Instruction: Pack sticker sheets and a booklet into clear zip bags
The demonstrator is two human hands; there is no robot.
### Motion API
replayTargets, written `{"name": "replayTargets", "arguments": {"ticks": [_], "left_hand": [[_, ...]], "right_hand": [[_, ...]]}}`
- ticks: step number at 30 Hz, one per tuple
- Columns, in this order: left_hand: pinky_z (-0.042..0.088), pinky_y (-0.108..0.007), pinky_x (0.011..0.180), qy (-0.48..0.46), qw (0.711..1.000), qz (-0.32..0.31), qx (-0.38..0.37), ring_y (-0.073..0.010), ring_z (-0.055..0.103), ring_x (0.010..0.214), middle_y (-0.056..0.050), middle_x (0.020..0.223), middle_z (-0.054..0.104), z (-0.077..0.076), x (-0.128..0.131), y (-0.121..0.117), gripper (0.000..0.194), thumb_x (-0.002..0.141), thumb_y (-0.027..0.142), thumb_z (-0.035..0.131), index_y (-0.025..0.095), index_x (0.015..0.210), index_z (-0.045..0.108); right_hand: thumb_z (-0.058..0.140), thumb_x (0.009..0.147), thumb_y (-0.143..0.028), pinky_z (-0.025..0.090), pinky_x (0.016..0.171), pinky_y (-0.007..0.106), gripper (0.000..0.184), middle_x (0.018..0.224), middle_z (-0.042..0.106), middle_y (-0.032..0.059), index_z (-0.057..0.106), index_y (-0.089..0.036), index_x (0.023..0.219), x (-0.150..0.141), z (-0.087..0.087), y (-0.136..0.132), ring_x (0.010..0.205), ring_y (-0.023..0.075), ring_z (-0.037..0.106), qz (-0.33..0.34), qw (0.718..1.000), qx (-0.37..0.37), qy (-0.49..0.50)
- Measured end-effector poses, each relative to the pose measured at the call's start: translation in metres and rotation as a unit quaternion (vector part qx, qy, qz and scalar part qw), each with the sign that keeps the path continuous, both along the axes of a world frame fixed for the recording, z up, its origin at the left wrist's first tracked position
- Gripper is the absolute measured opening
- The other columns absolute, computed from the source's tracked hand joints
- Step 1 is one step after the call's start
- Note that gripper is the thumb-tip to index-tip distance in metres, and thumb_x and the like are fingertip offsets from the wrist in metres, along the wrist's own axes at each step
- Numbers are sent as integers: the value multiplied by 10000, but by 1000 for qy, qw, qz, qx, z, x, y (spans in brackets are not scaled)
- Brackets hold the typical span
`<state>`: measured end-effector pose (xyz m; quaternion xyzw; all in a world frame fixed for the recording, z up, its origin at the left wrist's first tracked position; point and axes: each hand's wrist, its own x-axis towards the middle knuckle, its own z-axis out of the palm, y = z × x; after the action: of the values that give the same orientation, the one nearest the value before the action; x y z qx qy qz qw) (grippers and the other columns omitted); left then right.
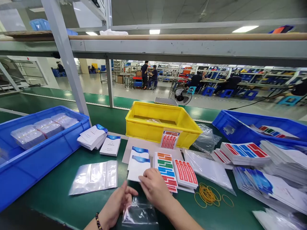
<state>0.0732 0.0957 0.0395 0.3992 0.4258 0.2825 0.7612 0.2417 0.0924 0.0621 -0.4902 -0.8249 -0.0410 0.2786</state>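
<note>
My left hand [118, 203], with a beaded bracelet at its wrist, is curled at the mouth of a clear plastic bag [139, 216] close to the table's front edge. My right hand [155, 188] is closed, thumb and finger at the lower corner of a white leaflet [138, 166] with a blue wave band. Beside that hand lie a stack of multicoloured label sheets [165, 167] and a stack of red label sheets [185, 172]. A pile of clear plastic bags [96, 175] lies flat to the left.
A yellow bin [165, 115] stands behind the stacks. Blue bins stand left [48, 159] and right [240, 127], the left one holding wrapped packs. Booklets [110, 145], yellow rubber bands [208, 195] and leaflet piles [271, 188] lie around. A metal post [67, 60] rises behind.
</note>
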Motion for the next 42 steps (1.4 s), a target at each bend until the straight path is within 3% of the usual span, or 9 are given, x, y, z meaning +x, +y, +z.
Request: {"name": "replayTargets", "arguments": {"ticks": [4,7,9,12,24,29,34,39,42], "left_hand": [[406,-243,466,-122,984,-2,-133,-150,566,484,-56,600,638,6,4,2,479,700,561,578,102,819,646],[478,-286,633,-157,976,-17,-146,-198,646,643,-107,707,701,11,9,-1,272,654,313,701,85,798,668],[481,-300,668,-176,970,-51,-159,-214,659,679,-132,749,715,11,13,-5,277,664,298,693,72,824,681],[468,-266,639,-213,960,-103,-149,-214,666,670,-159,774,718,7,20,-12,349,634,357,712,47,793,697],[410,-362,872,-109,958,-240,-115,-285,649,868,-149,858,720,18,73,-17,438,500,418,783,84,776,719],[424,-387,883,-148,956,-195,-161,-300,657,874,-177,850,720,4,83,-13,405,560,379,758,52,792,703],[469,-383,834,-231,937,-109,-238,-270,669,864,-165,961,708,-1,88,-7,534,771,522,532,58,1017,634],[522,-336,674,-116,968,-48,-218,-242,692,646,-126,714,731,5,88,-6,321,760,378,619,66,830,643],[535,-338,646,-95,972,-43,-209,-254,694,644,-129,696,729,9,87,-7,318,727,353,664,58,839,627]], "right_hand": [[521,821,-250,391,673,303,132,776,584,37,636,-198,781,14,27,-26,730,168,504,123,990,-57,47],[444,850,-186,435,745,309,198,898,608,62,641,-208,849,49,29,-6,842,187,544,-7,996,-69,59],[443,830,-144,443,781,351,219,944,602,90,634,-199,922,79,23,19,882,221,547,-150,985,-75,43],[512,768,-116,415,811,435,232,987,583,156,622,-132,971,113,10,50,929,293,528,-225,970,-85,36],[522,736,-172,392,615,283,94,636,564,1,499,-200,650,132,16,53,633,177,536,-213,948,-161,175],[381,829,-386,389,472,239,218,545,504,-34,438,-211,713,151,31,30,472,131,492,-215,908,-163,321],[475,773,-491,352,359,213,304,450,480,-54,472,-200,689,125,20,-5,360,112,452,-191,880,-234,366],[388,862,-382,460,559,245,325,641,626,21,592,-180,708,118,2,-19,600,159,596,-256,923,-203,205],[346,877,-338,438,735,318,341,819,636,94,624,-162,785,144,-2,-17,803,222,597,-371,903,-163,140]]}}
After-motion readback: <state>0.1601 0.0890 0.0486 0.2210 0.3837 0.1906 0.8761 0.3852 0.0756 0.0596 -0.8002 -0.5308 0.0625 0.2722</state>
